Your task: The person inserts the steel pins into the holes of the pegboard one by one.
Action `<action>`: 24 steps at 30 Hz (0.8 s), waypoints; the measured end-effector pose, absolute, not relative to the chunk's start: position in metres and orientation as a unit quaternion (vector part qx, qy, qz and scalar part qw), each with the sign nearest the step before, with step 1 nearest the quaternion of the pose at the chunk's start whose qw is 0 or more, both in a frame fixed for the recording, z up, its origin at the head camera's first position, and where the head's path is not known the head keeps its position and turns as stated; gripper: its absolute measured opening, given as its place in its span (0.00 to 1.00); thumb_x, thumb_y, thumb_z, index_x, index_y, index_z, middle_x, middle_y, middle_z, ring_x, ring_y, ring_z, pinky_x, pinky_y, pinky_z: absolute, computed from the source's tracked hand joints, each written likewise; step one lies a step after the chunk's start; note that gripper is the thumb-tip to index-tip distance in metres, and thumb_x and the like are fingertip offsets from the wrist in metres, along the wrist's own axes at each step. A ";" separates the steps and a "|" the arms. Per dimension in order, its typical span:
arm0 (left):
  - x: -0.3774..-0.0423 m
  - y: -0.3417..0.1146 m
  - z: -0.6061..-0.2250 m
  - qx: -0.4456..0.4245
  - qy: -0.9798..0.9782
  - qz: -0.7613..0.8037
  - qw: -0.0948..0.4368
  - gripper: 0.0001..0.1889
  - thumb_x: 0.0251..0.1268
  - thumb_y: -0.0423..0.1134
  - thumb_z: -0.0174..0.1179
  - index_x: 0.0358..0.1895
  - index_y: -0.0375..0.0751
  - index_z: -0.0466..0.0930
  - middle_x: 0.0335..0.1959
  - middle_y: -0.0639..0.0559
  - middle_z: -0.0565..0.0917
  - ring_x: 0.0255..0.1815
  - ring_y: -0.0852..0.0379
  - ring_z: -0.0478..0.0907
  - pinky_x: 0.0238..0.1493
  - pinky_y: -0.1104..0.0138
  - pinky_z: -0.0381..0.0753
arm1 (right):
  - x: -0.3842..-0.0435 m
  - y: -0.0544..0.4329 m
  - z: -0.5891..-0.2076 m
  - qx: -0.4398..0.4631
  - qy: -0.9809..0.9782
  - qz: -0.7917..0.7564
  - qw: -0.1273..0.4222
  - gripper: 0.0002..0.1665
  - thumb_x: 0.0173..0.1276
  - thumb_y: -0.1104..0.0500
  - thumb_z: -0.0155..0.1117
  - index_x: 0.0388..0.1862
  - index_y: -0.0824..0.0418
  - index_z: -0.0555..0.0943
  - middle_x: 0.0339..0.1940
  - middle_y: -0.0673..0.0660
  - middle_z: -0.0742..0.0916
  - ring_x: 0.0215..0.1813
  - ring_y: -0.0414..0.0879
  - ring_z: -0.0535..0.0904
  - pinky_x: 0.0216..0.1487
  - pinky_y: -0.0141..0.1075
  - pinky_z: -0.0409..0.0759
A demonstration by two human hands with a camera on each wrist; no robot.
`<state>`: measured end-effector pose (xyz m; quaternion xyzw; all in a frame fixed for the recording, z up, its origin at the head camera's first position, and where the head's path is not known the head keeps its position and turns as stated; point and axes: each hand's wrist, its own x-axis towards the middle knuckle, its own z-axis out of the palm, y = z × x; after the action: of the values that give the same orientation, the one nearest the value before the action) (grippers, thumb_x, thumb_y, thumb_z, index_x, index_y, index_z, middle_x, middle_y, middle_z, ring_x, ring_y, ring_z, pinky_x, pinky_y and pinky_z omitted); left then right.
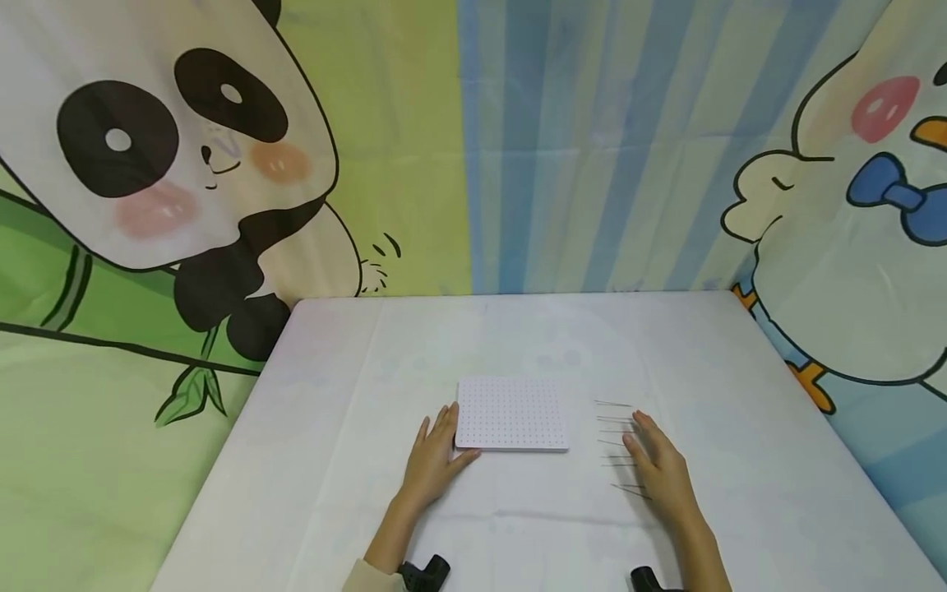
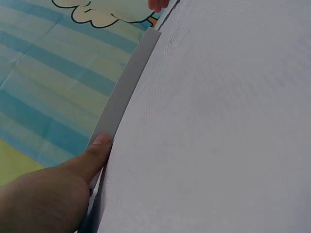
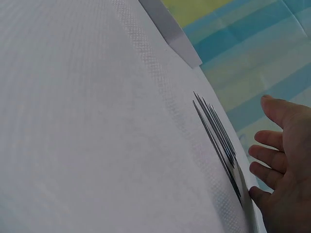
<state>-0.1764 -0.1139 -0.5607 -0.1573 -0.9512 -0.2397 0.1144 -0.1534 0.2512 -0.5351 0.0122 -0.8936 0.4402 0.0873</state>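
A white square pegboard (image 1: 510, 415) dotted with rows of small holes lies flat on the table. At its near left corner is my left hand (image 1: 435, 456), fingers straight along the left side and thumb against the front edge. The left wrist view shows that thumb (image 2: 99, 145) on the board's grey-looking side edge (image 2: 126, 87). Right of the board, several thin pointed metal needles (image 1: 614, 419) lie in a loose column, roughly parallel. My right hand (image 1: 662, 469) hovers over their right ends, holding nothing; its relaxed, spread fingers (image 3: 269, 158) show beside the needles (image 3: 218, 136).
A white cloth (image 1: 518, 534) covers the table, with a faint crease near the front. Behind it hangs a curtain (image 1: 562, 148) with a cartoon panda at left and a white cartoon figure at right. Black wrist mounts (image 1: 427, 573) sit on both wrists.
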 end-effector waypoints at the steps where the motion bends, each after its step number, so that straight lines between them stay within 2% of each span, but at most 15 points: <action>1: -0.177 -0.113 -0.561 -0.157 -0.951 -0.239 0.113 0.45 0.57 0.58 0.59 0.69 0.31 0.54 0.68 0.42 0.62 0.70 0.47 0.55 0.70 0.52 0.45 | -0.153 0.253 -0.536 0.010 -0.894 0.441 0.086 0.36 0.69 0.46 0.53 0.69 0.64 0.61 0.69 0.68 0.62 0.69 0.65 0.54 0.66 0.60 0.53; 7: -0.176 -0.111 -0.561 -0.151 -0.952 -0.242 0.106 0.45 0.56 0.57 0.60 0.69 0.31 0.54 0.68 0.43 0.62 0.70 0.49 0.55 0.71 0.53 0.44 | -0.149 0.258 -0.538 0.002 -0.889 0.452 0.075 0.35 0.69 0.45 0.54 0.69 0.62 0.62 0.69 0.66 0.64 0.69 0.63 0.55 0.66 0.59 0.54; 13: -0.178 -0.112 -0.558 -0.147 -0.952 -0.248 0.100 0.45 0.56 0.57 0.60 0.70 0.33 0.54 0.68 0.44 0.60 0.70 0.50 0.53 0.71 0.54 0.42 | -0.149 0.262 -0.534 0.026 -0.892 0.432 0.133 0.29 0.65 0.50 0.61 0.62 0.61 0.72 0.65 0.61 0.72 0.67 0.61 0.61 0.63 0.58 0.60; 15: -0.179 -0.113 -0.557 -0.145 -0.953 -0.247 0.103 0.45 0.56 0.57 0.60 0.70 0.33 0.53 0.68 0.44 0.60 0.71 0.51 0.53 0.71 0.55 0.42 | -0.146 0.264 -0.532 0.033 -0.889 0.432 0.150 0.24 0.62 0.53 0.64 0.56 0.59 0.77 0.62 0.57 0.75 0.66 0.57 0.65 0.64 0.52 0.62; 17: -0.179 -0.113 -0.556 -0.144 -0.953 -0.246 0.104 0.45 0.56 0.57 0.60 0.70 0.34 0.53 0.68 0.44 0.61 0.71 0.50 0.53 0.71 0.54 0.42 | -0.142 0.267 -0.532 0.028 -0.886 0.434 0.160 0.19 0.59 0.54 0.68 0.49 0.56 0.82 0.57 0.52 0.79 0.63 0.49 0.68 0.64 0.42 0.65; 20: -0.179 -0.113 -0.556 -0.145 -0.953 -0.246 0.106 0.45 0.56 0.57 0.61 0.70 0.34 0.53 0.68 0.44 0.61 0.70 0.50 0.53 0.71 0.54 0.42 | -0.132 0.270 -0.534 0.009 -0.881 0.443 0.165 0.10 0.55 0.54 0.71 0.37 0.53 0.86 0.46 0.48 0.82 0.53 0.38 0.71 0.54 0.27 0.67; 24: -0.179 -0.111 -0.557 -0.146 -0.953 -0.246 0.101 0.45 0.56 0.57 0.61 0.70 0.35 0.53 0.68 0.44 0.61 0.71 0.50 0.53 0.71 0.55 0.42 | -0.121 0.273 -0.542 0.002 -0.870 0.468 0.154 0.04 0.52 0.58 0.72 0.28 0.54 0.85 0.35 0.48 0.83 0.41 0.35 0.72 0.44 0.19 0.69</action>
<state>-0.1790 -0.1111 -0.5570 -0.1461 -0.9529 -0.2459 0.1009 -0.1210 0.2732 -0.5421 0.0022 -0.8704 0.4677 0.1541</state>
